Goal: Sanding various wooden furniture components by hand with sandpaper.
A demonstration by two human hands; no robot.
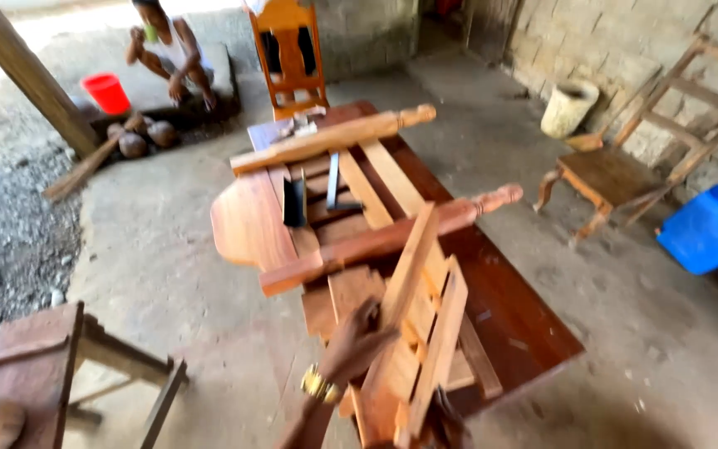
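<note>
Left hand: my left hand (357, 337) is closed around the wooden frame piece (415, 333), gripping its near rail
Right hand: my right hand (446, 416) is barely visible under the frame's low end; I cannot tell its grip
Frame piece: over the near end of the desk (525, 308), tilted up
Long axis: runs from 6 o'clock up toward 12, away from me
Nearer hand: left, at the frame's 9 o'clock side
Beyond: turned chair legs (376, 241) lie crosswise at 12 o'clock

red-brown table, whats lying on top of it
On the red-brown table lie two turned chair legs, flat boards, a curved seat panel and a dark tool. The left hand grips a slatted wooden frame, which covers the near end.
</note>
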